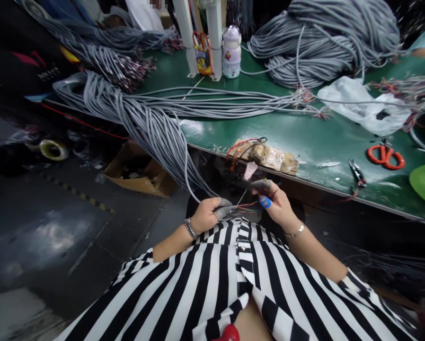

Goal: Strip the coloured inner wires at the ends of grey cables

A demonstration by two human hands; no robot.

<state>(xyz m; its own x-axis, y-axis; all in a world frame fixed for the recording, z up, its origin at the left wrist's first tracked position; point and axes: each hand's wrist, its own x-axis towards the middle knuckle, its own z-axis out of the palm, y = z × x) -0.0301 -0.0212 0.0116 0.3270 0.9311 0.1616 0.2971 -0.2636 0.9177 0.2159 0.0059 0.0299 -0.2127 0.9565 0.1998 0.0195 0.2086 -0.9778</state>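
My left hand [209, 214] is closed, pinching the end of a grey cable [189, 180] between fingers in grey finger covers. Thin coloured wires [247, 205] fan out from that cable end toward my right hand [274, 201]. That hand is closed too, its covered fingertips gripping the wires, with a blue cover on one finger. Both hands sit close together just below the front edge of the green workbench [305, 137]. The cable runs up into a thick bundle of grey cables [152, 123] hanging over the bench edge.
A taped brown block with red wires [265, 155] lies at the bench edge above my hands. Orange scissors [385, 156], small cutters [356, 171], a white plastic bag [361, 104] and large cable coils [333, 38] lie on the bench. A cardboard box [137, 170] stands on the floor.
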